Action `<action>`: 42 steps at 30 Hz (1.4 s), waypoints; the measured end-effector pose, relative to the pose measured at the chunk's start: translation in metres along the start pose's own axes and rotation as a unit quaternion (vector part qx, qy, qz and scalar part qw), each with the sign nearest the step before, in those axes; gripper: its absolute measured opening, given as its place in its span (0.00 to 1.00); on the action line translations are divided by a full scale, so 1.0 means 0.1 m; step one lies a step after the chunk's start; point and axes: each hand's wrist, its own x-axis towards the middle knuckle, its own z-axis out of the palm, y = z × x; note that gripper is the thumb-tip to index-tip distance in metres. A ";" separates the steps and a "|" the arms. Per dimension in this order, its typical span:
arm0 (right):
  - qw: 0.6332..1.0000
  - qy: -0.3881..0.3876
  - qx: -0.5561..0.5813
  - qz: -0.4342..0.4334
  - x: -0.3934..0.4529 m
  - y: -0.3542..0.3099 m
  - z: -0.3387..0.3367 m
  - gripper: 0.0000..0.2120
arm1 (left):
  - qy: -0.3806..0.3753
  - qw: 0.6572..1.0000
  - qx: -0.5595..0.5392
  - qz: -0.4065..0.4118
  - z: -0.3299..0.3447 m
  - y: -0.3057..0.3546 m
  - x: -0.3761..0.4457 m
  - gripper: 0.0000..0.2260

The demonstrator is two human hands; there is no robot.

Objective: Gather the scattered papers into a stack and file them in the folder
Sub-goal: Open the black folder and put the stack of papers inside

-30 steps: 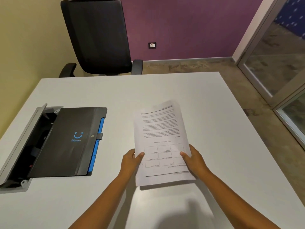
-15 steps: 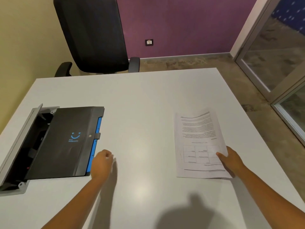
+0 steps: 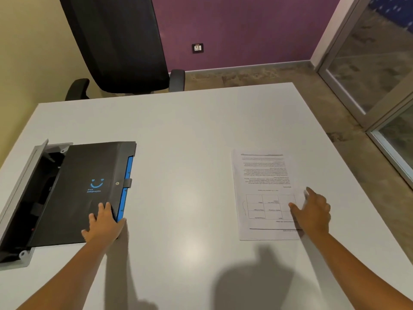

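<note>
Head view of a white table [image 3: 190,135] with the black folder [image 3: 80,191] as landmark. The folder lies closed at the table's left side, blue spine edge [image 3: 125,189] and snap tab turned toward the middle, its far-left part overlapping an open cable hatch [image 3: 24,198] sunk in the tabletop. The left hand [image 3: 103,224] holds the folder's near right corner, fingers laid over the cover and thumb against the corner's edge; it has hold of the folder and nothing else. Well apart to the right of the folder, the paper stack [image 3: 266,193] lies flat, printed side up, apparently squared. The right hand [image 3: 312,211] rests on the stack's near right part with fingers fairly straight, pressing rather than pinching. Judged risks: if the folder is pulled by one corner, it may catch on the hatch rim or swing instead of sliding; if the cover is lifted before the tab is released, it may resist; with the right hand lifted, the loose sheets could fan out. Hard to make out: the number of sheets, whether the tab is fastened, the thumb's exact contact, and the print. The hatch interior is dark; the office chair [image 3: 116,41] beyond the folder is cut off at the top.
</note>
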 end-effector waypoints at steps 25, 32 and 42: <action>0.958 -0.081 0.212 -0.173 -0.54 -0.39 0.28 0.22 | 0.012 0.975 0.000 0.222 0.65 0.83 -1.25 0.20; 0.953 -0.103 0.213 -0.189 -0.56 -0.50 0.26 0.19 | 0.047 0.987 -0.025 0.149 0.61 1.05 -1.23 0.26; 0.948 -0.143 0.195 -0.205 -0.74 -0.72 0.41 0.18 | -0.044 0.997 0.004 0.069 0.64 1.19 -1.21 0.37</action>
